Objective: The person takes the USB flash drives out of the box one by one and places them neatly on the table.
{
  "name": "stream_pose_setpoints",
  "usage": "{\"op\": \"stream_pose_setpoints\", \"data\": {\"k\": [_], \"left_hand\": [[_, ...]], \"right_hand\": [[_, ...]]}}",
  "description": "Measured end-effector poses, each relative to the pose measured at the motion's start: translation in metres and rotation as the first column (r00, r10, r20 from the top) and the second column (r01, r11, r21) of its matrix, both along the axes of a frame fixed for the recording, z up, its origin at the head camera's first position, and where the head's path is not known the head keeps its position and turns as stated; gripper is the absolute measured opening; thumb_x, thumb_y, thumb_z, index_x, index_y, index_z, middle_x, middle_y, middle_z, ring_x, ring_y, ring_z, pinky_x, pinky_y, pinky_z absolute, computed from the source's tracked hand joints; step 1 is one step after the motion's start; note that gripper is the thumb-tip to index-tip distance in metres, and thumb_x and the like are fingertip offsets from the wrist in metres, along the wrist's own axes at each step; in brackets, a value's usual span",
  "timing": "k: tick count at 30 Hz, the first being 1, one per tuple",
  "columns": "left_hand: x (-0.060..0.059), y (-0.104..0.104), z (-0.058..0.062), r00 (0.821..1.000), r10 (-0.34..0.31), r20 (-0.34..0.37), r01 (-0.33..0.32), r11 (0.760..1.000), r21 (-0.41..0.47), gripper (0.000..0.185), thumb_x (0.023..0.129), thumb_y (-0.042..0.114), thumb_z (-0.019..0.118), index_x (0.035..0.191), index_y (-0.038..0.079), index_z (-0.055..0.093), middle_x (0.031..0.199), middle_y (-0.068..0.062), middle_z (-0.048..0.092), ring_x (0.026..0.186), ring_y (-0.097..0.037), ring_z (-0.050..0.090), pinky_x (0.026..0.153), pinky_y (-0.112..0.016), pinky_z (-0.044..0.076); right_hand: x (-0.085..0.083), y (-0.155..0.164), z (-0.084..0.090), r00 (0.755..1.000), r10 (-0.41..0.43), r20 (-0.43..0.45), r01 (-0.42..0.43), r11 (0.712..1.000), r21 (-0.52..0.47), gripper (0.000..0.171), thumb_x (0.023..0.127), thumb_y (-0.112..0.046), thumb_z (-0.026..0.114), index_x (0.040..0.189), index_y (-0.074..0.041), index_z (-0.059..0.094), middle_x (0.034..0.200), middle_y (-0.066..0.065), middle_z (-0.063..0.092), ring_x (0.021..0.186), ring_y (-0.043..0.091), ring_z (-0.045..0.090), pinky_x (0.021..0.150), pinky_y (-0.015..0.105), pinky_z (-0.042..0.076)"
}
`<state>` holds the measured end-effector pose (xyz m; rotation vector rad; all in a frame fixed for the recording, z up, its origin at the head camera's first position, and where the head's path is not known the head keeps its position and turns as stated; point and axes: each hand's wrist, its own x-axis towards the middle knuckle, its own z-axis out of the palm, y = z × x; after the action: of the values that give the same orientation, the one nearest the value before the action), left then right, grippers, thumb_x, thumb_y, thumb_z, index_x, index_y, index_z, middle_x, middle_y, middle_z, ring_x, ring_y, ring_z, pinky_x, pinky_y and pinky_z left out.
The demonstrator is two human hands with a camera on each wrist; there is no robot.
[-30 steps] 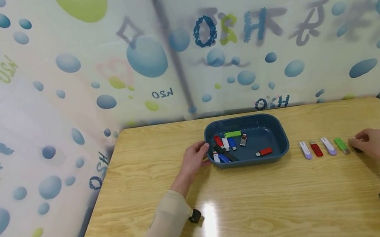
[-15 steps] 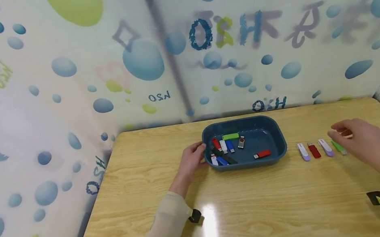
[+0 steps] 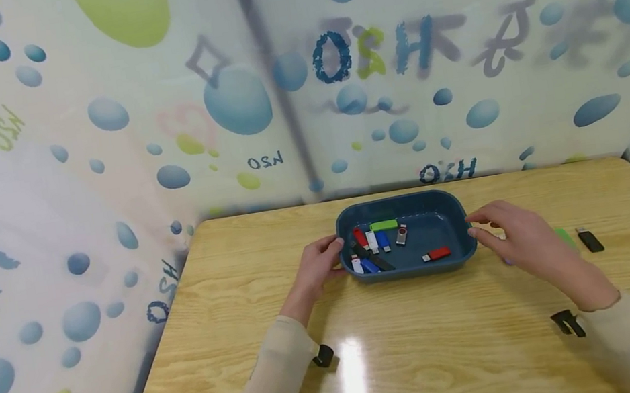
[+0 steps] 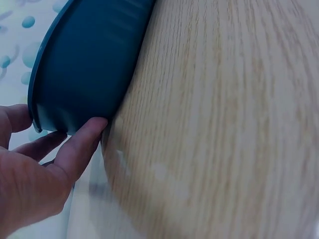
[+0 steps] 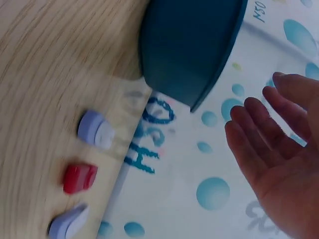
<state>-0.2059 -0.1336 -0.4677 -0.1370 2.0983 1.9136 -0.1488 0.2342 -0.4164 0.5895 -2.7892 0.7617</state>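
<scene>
Left hand grips the dark blue tray's left rim, fingers curled under the edge (steadying it, we judge). Right hand hovers empty with relaxed fingers by the right rim, above USB sticks lined up on the surface. We see a black stick lying apart; more sticks sit inside the tray.

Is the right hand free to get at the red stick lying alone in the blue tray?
Probably yes. The right hand is open and holds nothing, hovering beside the tray's right rim. The red stick lies uncovered near that side, apart from the others, and the left hand holds the opposite rim.
</scene>
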Motion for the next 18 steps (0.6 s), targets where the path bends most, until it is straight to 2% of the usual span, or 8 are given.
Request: {"op": "stream_pose_setpoints", "data": {"k": [5,10,18], "left_hand": [[0.0,0.001,-0.001,1.0,-0.005,0.0,0.005,1.0,0.015,0.048,0.109,0.025,0.056,0.148,-0.003,0.053,0.14,-0.022,0.061,0.119,-0.034,0.066,0.088,-0.044,0.061],[0.001,0.0,-0.002,1.0,-0.012,0.002,0.012,1.0,0.015,0.048,0.109,0.025,0.055,0.148,-0.003,0.052,0.142,-0.023,0.059,0.122,-0.035,0.064,0.09,-0.046,0.06],[0.002,0.0,-0.001,1.0,-0.016,0.005,0.015,1.0,0.02,0.049,0.109,0.026,0.055,0.149,-0.002,0.052,0.143,-0.022,0.058,0.123,-0.034,0.063,0.091,-0.045,0.06]], "right_hand": [[-0.014,-0.019,-0.005,0.995,0.095,-0.015,-0.095,0.995,0.043,0.023,0.097,-0.01,0.073,0.119,-0.003,0.072,0.117,0.017,0.068,0.102,0.036,0.066,0.081,0.053,0.058],[-0.028,-0.031,-0.008,0.984,0.174,0.039,-0.177,0.976,0.126,0.024,0.096,-0.007,0.073,0.12,-0.002,0.072,0.12,0.016,0.066,0.109,0.036,0.065,0.089,0.055,0.056],[-0.043,-0.045,-0.006,0.956,0.254,0.144,-0.281,0.937,0.207,0.027,0.095,-0.009,0.075,0.121,-0.001,0.073,0.117,0.014,0.067,0.104,0.033,0.066,0.086,0.05,0.059]]}}
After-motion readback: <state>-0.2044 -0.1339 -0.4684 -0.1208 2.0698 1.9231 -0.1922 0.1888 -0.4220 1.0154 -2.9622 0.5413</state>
